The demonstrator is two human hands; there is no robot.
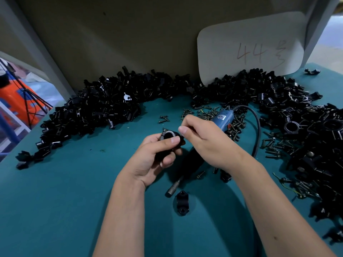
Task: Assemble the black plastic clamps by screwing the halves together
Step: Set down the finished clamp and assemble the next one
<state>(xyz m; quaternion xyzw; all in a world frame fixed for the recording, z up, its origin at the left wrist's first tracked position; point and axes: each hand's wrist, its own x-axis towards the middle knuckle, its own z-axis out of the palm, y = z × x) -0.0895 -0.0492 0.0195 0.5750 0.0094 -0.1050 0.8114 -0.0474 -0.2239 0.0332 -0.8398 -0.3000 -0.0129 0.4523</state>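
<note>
Head view — left hand [148,160] grips clamp [169,136], fingertips up.

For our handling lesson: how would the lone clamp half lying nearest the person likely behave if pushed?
The clamp half looks like rigid moulded plastic, so it probably stays stiff. It seems small and light, likely sliding on the teal table. Its arched shape might rock or tip.

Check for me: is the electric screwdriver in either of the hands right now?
No: the electric screwdriver lies on the table, partly hidden under the right hand.
</note>
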